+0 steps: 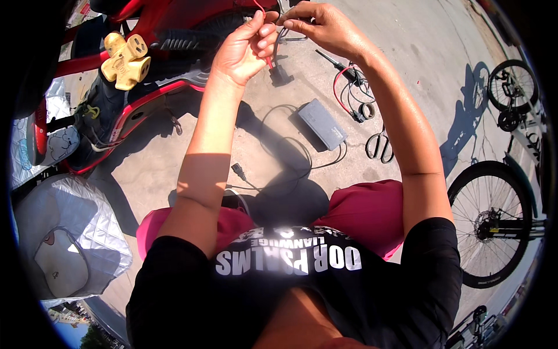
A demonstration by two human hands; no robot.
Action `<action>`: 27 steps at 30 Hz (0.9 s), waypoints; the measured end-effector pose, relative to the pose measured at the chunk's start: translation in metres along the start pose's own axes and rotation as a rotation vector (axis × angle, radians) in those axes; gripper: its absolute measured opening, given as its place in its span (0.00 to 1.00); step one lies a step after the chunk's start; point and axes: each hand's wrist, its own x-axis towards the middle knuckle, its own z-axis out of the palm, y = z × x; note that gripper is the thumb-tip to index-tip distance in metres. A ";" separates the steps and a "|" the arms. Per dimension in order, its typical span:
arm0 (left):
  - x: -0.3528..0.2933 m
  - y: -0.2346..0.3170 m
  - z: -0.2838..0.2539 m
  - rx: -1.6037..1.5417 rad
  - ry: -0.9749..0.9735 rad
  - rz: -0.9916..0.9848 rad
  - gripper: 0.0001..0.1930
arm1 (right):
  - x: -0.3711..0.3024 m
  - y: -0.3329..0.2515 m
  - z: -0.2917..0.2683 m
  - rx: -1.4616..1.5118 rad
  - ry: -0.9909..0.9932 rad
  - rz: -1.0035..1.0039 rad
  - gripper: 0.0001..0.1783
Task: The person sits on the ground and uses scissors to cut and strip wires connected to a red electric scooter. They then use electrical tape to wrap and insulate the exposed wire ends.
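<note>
Both my arms reach to the top of the view, beside a red scooter. My left hand [247,49] is closed, its thumb and fingers pinching a thin red wire [258,5]. Close by on the right, my right hand [319,26] is closed too, finger and thumb at a dark wire [277,39]; its fingertips nearly meet the left ones. Below the hands hangs a black plug-like connector [281,76], joined to the red and dark wires. The wires' ends between my fingers are too small to make out.
On the ground lie a grey charger box [321,124] with cables, black-handled scissors [380,146], a tape roll [367,110] and a pen-like tool [334,61] with leads. A yellow multi-socket adapter [125,60] rests on the red scooter [157,107]. A bicycle wheel [491,224] stands right.
</note>
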 end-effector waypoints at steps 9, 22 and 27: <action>0.007 0.007 -0.021 0.078 0.020 0.093 0.10 | -0.019 -0.016 -0.034 0.361 -0.012 0.146 0.14; 0.004 -0.011 -0.038 0.059 0.220 0.272 0.19 | -0.330 0.229 -0.048 -0.726 0.064 0.806 0.20; 0.001 -0.016 -0.022 0.143 0.468 0.473 0.16 | -0.323 0.212 -0.036 -0.649 0.280 0.657 0.10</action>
